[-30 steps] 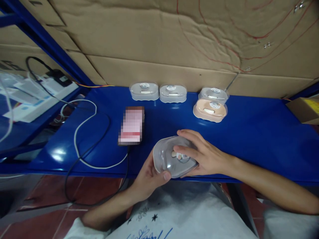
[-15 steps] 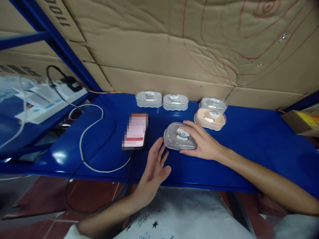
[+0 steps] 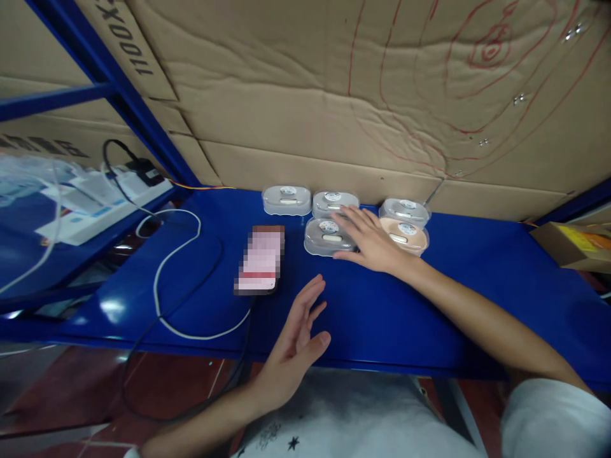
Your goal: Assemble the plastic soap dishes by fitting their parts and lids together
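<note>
My right hand [image 3: 375, 243] is at the right end of a grey oval case with a clear lid [image 3: 319, 244], its fingers stretched out and slightly blurred. Whether the fingertips still touch the case is hard to tell. That case lies on the blue tabletop, directly in front of a similar pale case [image 3: 329, 200]. To the right, an orange-tinted case [image 3: 414, 236], partly behind my hand, sits before another pale case [image 3: 405, 210]. One more pale case [image 3: 286, 201] stands at the back left. My left hand [image 3: 298, 346] hovers at the table's front, fingers apart and holding nothing.
A phone with a blurred-out screen [image 3: 261, 257] lies left of the cases. A white cable [image 3: 156, 280] and a dark one loop across the table's left side. Power strips [image 3: 81, 222] are at far left, an open cardboard box [image 3: 563, 245] at far right. Cardboard sheeting [image 3: 286, 95] backs the table.
My right hand has moved the grey case away from me, up against the pale case behind it, and its fingers have spread. My left hand no longer touches or nears the case.
</note>
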Demonstrator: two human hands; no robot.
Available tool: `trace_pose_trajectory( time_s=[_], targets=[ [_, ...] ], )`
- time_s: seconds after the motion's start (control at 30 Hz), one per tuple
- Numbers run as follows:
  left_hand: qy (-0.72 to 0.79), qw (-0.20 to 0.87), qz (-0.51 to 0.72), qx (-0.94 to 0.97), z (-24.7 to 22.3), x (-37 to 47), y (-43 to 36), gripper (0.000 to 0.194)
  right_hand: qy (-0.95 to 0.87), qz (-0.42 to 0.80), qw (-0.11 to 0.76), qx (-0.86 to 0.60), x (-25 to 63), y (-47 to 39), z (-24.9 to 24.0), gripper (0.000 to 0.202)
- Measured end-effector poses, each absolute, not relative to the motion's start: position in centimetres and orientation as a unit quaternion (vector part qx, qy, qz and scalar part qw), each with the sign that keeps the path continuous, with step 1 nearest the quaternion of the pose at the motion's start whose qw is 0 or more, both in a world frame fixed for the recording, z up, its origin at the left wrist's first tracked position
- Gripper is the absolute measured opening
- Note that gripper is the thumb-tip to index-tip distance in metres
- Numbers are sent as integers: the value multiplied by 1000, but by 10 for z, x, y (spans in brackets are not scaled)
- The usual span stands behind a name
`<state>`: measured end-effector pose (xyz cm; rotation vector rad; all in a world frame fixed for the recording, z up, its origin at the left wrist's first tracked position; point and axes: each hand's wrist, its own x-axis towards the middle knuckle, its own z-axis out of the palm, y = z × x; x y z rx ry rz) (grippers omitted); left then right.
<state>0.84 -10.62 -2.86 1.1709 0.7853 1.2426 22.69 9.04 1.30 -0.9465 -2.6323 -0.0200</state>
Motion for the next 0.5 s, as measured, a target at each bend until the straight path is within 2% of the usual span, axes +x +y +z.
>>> trace_pose_trajectory(
  time_s=[0.1, 0.2, 0.33, 0.43, 0.5],
  targets=[
    [327, 613, 530, 487, -29, 8, -104, 53, -903, -24, 186, -387, 268, 80, 23, 80],
    [316, 628, 521, 485, -31, 8, -101, 52, -883, -21, 145, -447, 316, 74, 24, 80],
    [300, 641, 516, 482, -32, 9, -98, 50, -898, 9, 99, -429, 349, 69, 24, 73],
    [293, 640, 516, 489, -33, 8, -98, 52, -909, 41, 114, -400, 343, 53, 27, 60],
    [305, 616, 509, 518, -32, 8, -101, 58, -920, 92, 126, -358, 329, 35, 28, 63]
  ],
)
